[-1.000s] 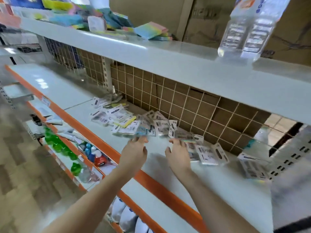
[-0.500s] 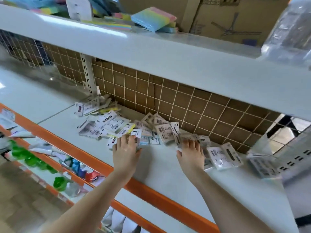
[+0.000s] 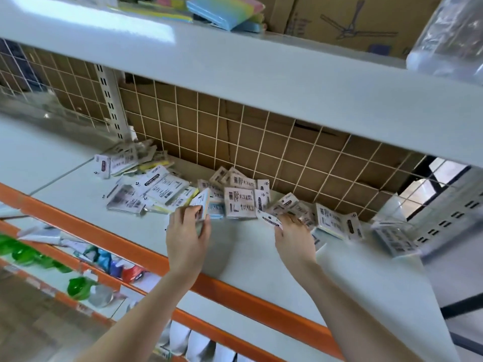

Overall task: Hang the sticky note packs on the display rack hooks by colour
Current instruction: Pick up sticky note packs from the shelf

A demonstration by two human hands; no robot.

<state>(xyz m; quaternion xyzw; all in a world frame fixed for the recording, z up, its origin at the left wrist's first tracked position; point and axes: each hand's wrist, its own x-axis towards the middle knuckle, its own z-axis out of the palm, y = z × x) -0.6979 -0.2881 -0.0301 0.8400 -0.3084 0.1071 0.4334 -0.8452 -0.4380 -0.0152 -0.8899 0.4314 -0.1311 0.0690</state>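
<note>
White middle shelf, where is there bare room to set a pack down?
Bare strip of white shelf between the orange front edge and the scattered sticky note packs; more at far left. Crowded along the wire grid back.

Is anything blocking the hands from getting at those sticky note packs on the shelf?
Nothing visible does. The left hand already grips a pack at the near edge of the pile, and the right hand pinches another pack. The upper shelf overhangs the pile, but both arms reach in under it.
</note>
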